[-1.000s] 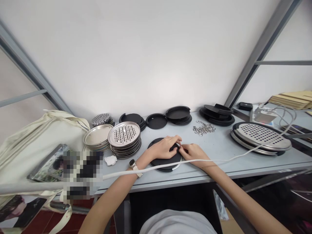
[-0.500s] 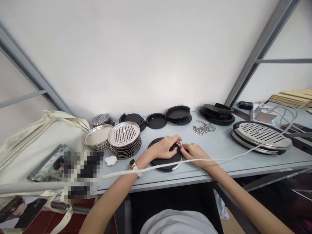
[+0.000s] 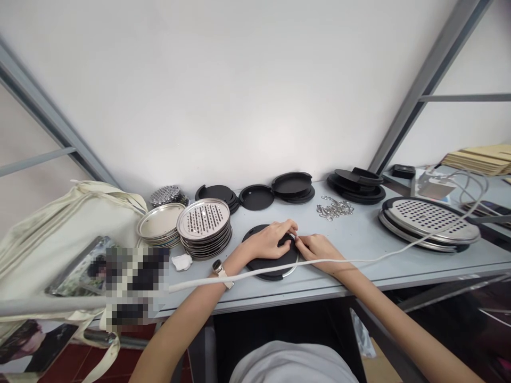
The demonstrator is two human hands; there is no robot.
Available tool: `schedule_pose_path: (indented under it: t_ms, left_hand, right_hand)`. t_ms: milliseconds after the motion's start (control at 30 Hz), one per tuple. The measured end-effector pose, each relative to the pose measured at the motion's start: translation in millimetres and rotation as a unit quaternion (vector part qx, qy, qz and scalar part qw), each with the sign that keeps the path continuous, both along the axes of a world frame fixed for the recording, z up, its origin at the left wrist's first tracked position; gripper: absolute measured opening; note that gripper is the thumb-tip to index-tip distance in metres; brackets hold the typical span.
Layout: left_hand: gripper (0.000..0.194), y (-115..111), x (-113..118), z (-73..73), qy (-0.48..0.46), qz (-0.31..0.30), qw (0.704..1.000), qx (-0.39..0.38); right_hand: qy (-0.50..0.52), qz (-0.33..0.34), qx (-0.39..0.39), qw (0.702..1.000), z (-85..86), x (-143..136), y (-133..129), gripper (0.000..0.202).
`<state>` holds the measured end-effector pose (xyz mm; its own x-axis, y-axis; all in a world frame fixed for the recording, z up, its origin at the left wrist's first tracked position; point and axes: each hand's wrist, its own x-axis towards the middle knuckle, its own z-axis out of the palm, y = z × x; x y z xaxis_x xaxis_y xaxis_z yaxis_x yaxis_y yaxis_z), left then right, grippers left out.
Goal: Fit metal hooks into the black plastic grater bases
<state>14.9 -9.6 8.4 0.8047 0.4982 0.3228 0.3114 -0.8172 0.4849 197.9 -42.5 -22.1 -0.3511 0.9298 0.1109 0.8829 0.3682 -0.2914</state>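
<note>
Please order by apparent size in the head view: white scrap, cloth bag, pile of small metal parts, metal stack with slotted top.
1. Cloth bag
2. Slotted-top metal stack
3. Metal parts pile
4. White scrap

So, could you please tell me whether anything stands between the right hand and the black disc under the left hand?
Nothing visible does: the right hand has its fingertips at the edge of the black disc. The white cable crosses the view over both, but not between them.

Metal hooks (image 3: 335,208) lie right of the stacked plates (image 3: 203,219).
</note>
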Motion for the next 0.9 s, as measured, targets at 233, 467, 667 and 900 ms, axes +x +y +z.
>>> schedule_pose_path:
  t_ms: [233,467,667,900]
  left_hand:
    - [0.031,1.5,0.0,-0.8,-0.001,-0.006,1.0,0.004]
    - [0.03,0.9,-0.6,-0.6,0.0,-0.007,1.0,-0.005]
    - [0.033,3.9,-0.1,-4.0,-0.015,-0.016,1.0,-0.018]
    - [0.033,3.9,-0.4,-4.4,-0.015,-0.021,0.999,-0.028]
  right_hand:
    - [-0.01,-0.006,0.003,1.0,0.7,-0.2,-0.4,0.048]
    - [-0.013,-0.004,0.009,1.0,-2.1,0.1,0.7,0.046]
    - [-0.014,-0.008,0.01,1.0,-2.3,-0.5,0.3,0.046]
    - [-0.024,-0.016,0.014,0.999,-2.3,-2.3,-0.9,0.046]
